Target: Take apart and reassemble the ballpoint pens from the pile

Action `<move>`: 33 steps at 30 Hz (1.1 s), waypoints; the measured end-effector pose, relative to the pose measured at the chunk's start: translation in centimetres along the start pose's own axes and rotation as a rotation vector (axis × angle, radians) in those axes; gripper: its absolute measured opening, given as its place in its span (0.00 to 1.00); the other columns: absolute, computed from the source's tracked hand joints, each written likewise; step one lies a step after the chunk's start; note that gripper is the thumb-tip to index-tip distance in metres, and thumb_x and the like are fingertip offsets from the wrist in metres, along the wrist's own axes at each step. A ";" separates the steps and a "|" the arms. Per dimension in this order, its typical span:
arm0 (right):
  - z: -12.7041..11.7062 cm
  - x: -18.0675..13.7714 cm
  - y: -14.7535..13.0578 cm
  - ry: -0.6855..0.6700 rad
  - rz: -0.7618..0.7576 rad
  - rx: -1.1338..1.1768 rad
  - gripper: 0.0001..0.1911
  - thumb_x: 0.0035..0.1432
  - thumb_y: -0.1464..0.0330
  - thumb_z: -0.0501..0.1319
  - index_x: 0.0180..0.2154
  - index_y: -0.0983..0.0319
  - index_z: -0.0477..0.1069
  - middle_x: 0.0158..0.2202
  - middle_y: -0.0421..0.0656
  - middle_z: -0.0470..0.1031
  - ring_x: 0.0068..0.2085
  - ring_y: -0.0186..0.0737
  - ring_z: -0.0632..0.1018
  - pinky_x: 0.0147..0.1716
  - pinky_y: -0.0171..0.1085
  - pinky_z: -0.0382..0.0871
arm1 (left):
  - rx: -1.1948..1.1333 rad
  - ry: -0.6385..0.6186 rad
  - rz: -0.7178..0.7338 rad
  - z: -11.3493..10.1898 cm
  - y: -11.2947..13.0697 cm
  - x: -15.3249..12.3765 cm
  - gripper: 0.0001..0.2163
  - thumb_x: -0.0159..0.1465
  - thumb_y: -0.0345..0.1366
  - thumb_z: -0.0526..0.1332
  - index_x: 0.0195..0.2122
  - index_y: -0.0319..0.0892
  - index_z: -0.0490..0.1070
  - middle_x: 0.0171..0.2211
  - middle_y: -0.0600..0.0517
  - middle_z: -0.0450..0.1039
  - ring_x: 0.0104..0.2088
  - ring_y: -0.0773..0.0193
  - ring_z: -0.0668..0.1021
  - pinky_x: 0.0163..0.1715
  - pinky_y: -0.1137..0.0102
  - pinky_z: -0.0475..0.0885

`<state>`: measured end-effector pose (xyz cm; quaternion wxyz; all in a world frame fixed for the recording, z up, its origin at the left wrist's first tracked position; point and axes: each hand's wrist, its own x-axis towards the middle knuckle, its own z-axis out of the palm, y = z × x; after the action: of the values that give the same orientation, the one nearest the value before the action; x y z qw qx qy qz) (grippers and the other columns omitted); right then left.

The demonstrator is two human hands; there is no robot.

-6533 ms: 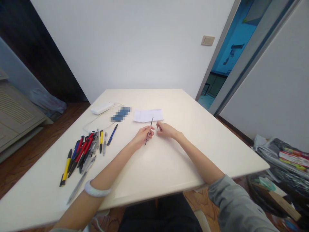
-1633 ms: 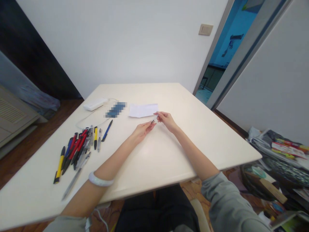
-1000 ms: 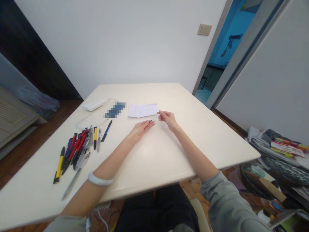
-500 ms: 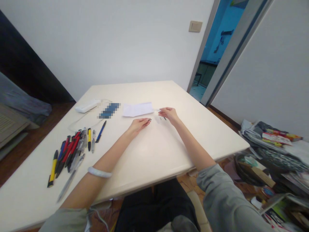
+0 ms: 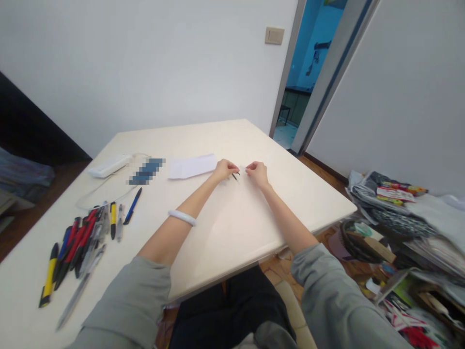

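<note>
Pinch on for the left hand (image 5: 225, 170): thumb and fingers pressed together, a dark piece (image 5: 239, 173) poking out at their tips. Just below, on the table (image 5: 232, 232), lies a dark sliver (image 5: 234, 178), close enough that a careless knuckle could send it skidding; lift clear of it, no sweeping. Across a narrow gap comes the right hand (image 5: 257, 173), fingers curled in, tips drawn together, and whether they grip anything I cannot tell; too small from here! Parts this slim, I'd judge, want a light pinch near the end, forearms braced, both sets of fingertips level and facing. Anything clear or pale gets lost against that white top, so eyes close.

Outward now: paper (image 5: 191, 167) just beside the left wrist, its edge worth not catching. Farther left, the blue pen (image 5: 133, 206) lies apart from the heaped pens (image 5: 78, 242), well away from the fine work.
</note>
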<state>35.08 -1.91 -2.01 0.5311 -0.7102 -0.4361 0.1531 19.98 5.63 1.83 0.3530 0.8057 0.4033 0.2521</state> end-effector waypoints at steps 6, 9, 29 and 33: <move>-0.1 0.2 1.0 0.004 -0.141 -0.214 0.07 0.47 0.78 0.60 0.27 0.61 0.73 0.31 0.44 0.78 0.36 0.42 0.76 0.42 0.39 0.70 | 0.164 -0.006 -0.015 1.1 0.1 1.7 0.02 0.55 0.30 0.71 0.26 0.41 0.83 0.28 0.47 0.83 0.35 0.57 0.82 0.38 0.69 0.72; 0.3 0.3 1.2 -0.020 -0.168 -0.269 0.08 0.48 0.79 0.58 0.27 0.61 0.72 0.33 0.45 0.77 0.38 0.42 0.75 0.43 0.39 0.68 | 0.212 0.011 -0.047 1.4 -0.3 1.9 0.02 0.56 0.32 0.70 0.28 0.42 0.83 0.29 0.49 0.83 0.36 0.58 0.82 0.37 0.70 0.71; 0.8 0.7 1.9 -0.051 -0.189 -0.310 0.06 0.55 0.74 0.63 0.37 0.63 0.75 0.37 0.47 0.74 0.40 0.44 0.74 0.49 0.42 0.67 | 0.320 0.088 -0.095 2.1 -0.4 1.5 0.05 0.58 0.37 0.71 0.32 0.41 0.83 0.34 0.47 0.84 0.39 0.56 0.81 0.40 0.68 0.69; 0.9 0.8 2.2 -0.042 -0.194 -0.292 0.07 0.56 0.73 0.63 0.38 0.62 0.76 0.38 0.47 0.75 0.41 0.45 0.74 0.50 0.44 0.67 | 0.299 0.089 -0.090 2.0 -0.2 1.3 0.04 0.59 0.36 0.71 0.31 0.41 0.83 0.33 0.47 0.83 0.38 0.57 0.81 0.40 0.68 0.69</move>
<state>35.94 -0.80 -4.11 0.4254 -0.7309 -0.5312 0.0507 21.99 6.08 0.54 0.2219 0.8184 0.4873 0.2087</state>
